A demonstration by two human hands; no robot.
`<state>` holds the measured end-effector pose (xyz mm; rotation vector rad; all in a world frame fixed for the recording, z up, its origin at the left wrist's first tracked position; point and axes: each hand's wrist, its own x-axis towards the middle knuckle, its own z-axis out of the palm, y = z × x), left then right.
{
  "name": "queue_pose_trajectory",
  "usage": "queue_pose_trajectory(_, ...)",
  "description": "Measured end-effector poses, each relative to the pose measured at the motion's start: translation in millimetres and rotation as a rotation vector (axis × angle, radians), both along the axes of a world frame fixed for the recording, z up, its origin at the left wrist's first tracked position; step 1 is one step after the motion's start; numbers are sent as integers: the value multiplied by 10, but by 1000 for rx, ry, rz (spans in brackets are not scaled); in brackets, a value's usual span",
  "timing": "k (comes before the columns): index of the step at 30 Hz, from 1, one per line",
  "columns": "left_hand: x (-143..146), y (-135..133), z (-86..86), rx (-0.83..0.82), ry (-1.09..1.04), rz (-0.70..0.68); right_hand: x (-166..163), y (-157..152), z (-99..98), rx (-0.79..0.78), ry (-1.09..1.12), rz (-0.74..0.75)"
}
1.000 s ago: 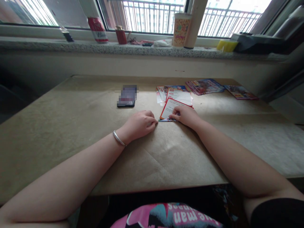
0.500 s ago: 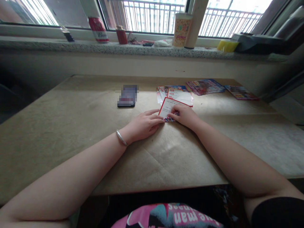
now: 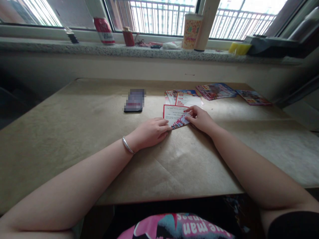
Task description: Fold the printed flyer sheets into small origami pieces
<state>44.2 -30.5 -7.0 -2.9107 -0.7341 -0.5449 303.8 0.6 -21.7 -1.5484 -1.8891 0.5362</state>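
A red-bordered white leaflet [image 3: 172,113] lies folded on the brown paper-covered table [image 3: 74,132]. My left hand [image 3: 152,131] rests flat beside it, fingers stretched out, fingertips pressing the lower left corner. My right hand [image 3: 202,119] pinches the folded-up right corner, where the colourful printed side shows. Just behind lies a small pile of similar leaflets [image 3: 183,97].
A dark phone [image 3: 134,101] lies left of the leaflets. Two more stacks of colourful flyers [image 3: 215,90] [image 3: 253,97] sit at the far right. On the window sill [image 3: 139,50] stand a red can [image 3: 104,30], a small red box [image 3: 128,37] and a paper cup [image 3: 190,30].
My left hand opened from a loose fist and moved right onto the leaflet's corner. My right hand turned the leaflet and folded its right corner up and over.
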Motion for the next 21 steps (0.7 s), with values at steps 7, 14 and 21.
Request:
queue_pose_trajectory(7, 15, -13, 11, -98, -1, 12, -55, 26, -7, 61, -96, -18)
queue_pose_trajectory(14, 23, 14, -1, -154, 13, -18, -37, 34, 12, 72, -201, -7)
queue_pose_trajectory(21, 21, -10, 20, -141, 59, -21, -2, 35, -7, 135, -216, 27)
